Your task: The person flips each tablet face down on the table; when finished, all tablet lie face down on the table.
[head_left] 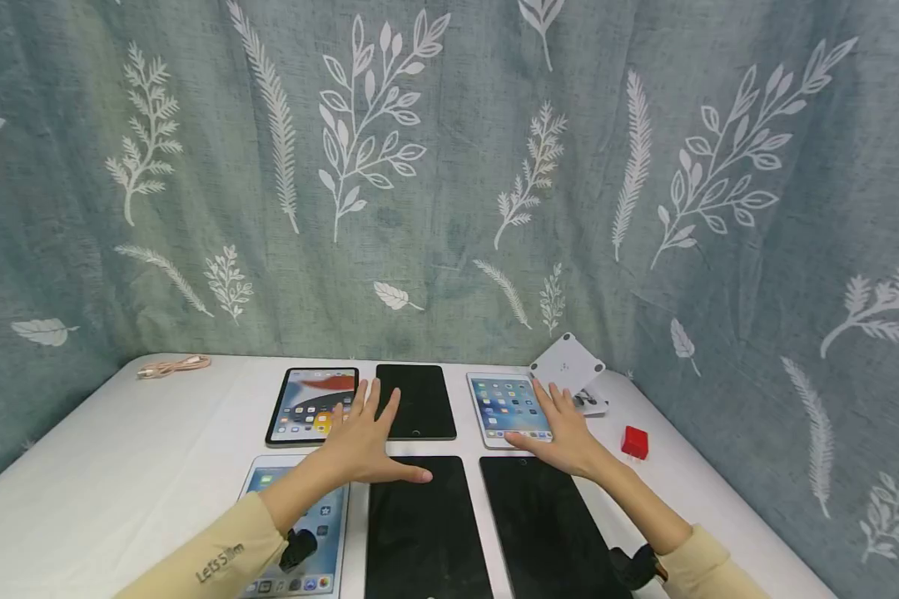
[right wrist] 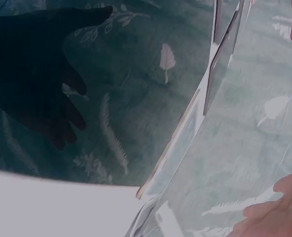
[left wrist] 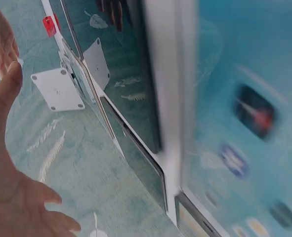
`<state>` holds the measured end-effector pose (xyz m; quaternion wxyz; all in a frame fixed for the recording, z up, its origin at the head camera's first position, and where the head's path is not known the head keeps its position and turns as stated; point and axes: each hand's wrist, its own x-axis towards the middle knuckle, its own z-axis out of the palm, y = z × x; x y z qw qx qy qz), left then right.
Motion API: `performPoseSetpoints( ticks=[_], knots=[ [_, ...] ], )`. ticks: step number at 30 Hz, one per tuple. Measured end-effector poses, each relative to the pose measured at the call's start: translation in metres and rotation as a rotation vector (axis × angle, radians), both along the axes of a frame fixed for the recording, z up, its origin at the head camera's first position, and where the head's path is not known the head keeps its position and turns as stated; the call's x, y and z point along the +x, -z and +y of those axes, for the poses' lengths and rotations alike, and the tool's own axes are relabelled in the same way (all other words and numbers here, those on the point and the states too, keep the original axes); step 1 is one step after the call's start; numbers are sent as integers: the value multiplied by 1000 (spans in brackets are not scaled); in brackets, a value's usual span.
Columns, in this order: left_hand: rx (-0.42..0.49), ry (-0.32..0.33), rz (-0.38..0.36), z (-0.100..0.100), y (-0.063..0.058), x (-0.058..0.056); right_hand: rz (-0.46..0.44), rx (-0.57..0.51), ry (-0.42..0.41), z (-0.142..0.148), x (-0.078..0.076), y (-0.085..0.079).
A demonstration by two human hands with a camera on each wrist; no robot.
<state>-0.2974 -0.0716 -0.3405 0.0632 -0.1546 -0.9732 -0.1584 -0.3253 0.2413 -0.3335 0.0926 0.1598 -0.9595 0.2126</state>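
Note:
Several tablets lie in two rows on a white table. My left hand, fingers spread, is held over the middle of the rows, overlapping the front black-screened tablet and the lit tablet behind it. My right hand is spread too, its thumb over the lower edge of a white tablet showing app icons. Below that hand lies another dark tablet, whose screen mirrors the hand in the right wrist view. Neither hand holds anything.
A black tablet lies back centre, and a large white lit tablet is under my left forearm. A white stand is at the back right, near a red charger block. A coiled cable lies back left. A leaf-patterned curtain surrounds the table.

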Motion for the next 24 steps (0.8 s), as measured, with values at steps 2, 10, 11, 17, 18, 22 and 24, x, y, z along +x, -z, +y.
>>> performPoseSetpoints(
  ticks=[2, 10, 11, 17, 18, 22, 24],
  knots=[
    [-3, 17, 9, 10, 0, -5, -18, -4, 12, 6, -3, 0],
    [29, 70, 20, 48, 5, -24, -81, -30, 28, 22, -12, 6],
    [39, 75, 22, 52, 6, -27, -86, -34, 33, 24, -14, 8],
    [108, 104, 55, 78, 10, -39, -118, -51, 66, 30, -23, 15],
    [116, 103, 68, 81, 10, -41, -126, -58, 70, 31, -25, 16],
    [141, 83, 99, 95, 10, -49, -155, -57, 84, 34, -33, 17],
    [146, 74, 85, 103, 10, -53, -173, -55, 78, 36, -37, 16]
  ],
)
